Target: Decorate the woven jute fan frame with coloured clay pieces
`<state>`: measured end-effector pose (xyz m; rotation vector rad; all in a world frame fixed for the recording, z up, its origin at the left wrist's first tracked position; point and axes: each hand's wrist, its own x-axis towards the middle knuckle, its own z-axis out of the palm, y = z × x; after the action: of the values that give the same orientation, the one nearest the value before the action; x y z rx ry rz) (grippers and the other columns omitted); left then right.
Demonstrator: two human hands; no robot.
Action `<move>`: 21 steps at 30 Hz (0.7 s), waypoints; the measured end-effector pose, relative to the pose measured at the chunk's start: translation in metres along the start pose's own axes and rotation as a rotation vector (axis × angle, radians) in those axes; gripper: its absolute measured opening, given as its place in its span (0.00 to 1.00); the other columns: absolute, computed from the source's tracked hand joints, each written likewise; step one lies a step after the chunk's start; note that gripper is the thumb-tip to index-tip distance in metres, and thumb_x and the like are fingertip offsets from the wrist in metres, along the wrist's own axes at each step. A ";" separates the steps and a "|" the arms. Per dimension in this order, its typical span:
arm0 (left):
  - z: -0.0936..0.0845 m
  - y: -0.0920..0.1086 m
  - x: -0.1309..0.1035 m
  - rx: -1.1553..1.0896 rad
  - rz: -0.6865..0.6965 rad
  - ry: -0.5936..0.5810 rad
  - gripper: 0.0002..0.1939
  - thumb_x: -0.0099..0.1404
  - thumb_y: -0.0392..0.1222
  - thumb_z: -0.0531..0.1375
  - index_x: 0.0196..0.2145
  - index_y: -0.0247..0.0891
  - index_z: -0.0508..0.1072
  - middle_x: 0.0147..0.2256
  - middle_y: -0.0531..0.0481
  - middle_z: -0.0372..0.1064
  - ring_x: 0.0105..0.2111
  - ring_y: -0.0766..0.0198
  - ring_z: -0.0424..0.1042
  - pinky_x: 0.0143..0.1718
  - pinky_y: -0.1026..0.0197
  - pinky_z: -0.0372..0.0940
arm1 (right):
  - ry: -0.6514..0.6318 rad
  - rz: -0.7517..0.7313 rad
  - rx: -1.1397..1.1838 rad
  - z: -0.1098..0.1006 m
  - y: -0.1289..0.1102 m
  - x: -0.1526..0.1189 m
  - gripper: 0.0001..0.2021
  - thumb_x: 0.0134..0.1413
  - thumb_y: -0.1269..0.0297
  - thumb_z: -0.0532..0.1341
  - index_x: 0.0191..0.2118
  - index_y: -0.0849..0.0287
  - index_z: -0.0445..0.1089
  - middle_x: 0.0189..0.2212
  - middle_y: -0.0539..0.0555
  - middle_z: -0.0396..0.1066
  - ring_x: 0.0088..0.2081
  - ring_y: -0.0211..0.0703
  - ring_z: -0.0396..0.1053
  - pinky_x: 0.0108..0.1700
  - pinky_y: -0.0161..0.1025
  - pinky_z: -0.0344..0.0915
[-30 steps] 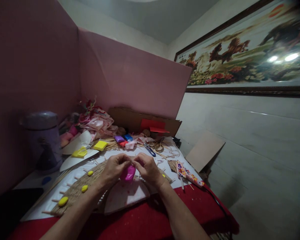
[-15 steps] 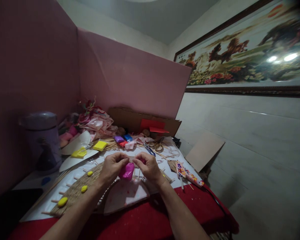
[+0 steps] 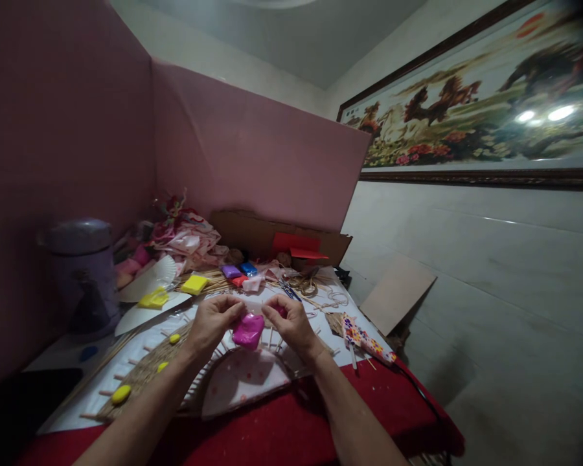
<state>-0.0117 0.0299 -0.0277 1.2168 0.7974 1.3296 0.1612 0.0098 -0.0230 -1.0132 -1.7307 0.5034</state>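
A magenta packet of what looks like modelling clay (image 3: 247,331) hangs in its see-through wrapper between my hands. My left hand (image 3: 218,318) pinches the wrapper's upper left edge. Thumb and fingers of my right hand (image 3: 289,323) are closed on its upper right side, and a bit of magenta shows behind them. Below lies a fan-shaped piece covered in spotted cloth (image 3: 247,375), with thin sticks along its upper edge. Left of it, partly behind my left forearm, is a woven twine fan (image 3: 148,372) with stick ends and yellow clay discs (image 3: 121,394).
Yellow (image 3: 195,283), purple (image 3: 231,272) and blue clay packs (image 3: 249,268) lie farther back. A purple canister (image 3: 82,278) stands at left. Scissors (image 3: 290,291) and twine lie behind my hands. A flower-patterned glue gun (image 3: 366,340) rests at right, its cord trailing over the red cloth (image 3: 369,408).
My hands have drawn slightly apart at the wrapper's top, and the magenta packet now hangs flatter and more in view. My left hand has shifted a little left.
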 end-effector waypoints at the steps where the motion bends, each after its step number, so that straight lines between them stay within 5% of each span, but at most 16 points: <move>1: 0.000 -0.001 0.000 0.005 0.010 0.006 0.17 0.42 0.48 0.69 0.22 0.32 0.71 0.18 0.52 0.69 0.18 0.70 0.64 0.21 0.68 0.59 | -0.009 0.006 0.016 0.001 0.000 0.000 0.08 0.51 0.61 0.60 0.28 0.61 0.69 0.21 0.48 0.64 0.23 0.34 0.58 0.25 0.32 0.55; 12: 0.011 0.010 -0.012 0.136 0.040 -0.107 0.16 0.46 0.49 0.66 0.23 0.32 0.72 0.20 0.51 0.69 0.19 0.69 0.64 0.21 0.67 0.58 | -0.039 0.025 0.158 0.005 -0.006 -0.002 0.12 0.49 0.59 0.61 0.23 0.61 0.65 0.20 0.47 0.61 0.23 0.33 0.56 0.25 0.31 0.55; 21: 0.004 0.003 -0.005 0.086 0.039 -0.035 0.16 0.45 0.49 0.67 0.23 0.32 0.71 0.18 0.52 0.67 0.15 0.72 0.61 0.16 0.69 0.54 | -0.021 0.103 0.210 0.003 0.001 0.000 0.12 0.48 0.57 0.62 0.25 0.61 0.66 0.19 0.46 0.59 0.21 0.32 0.52 0.22 0.31 0.51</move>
<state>-0.0095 0.0238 -0.0252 1.3261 0.8166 1.3127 0.1588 0.0106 -0.0246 -0.9516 -1.6112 0.7483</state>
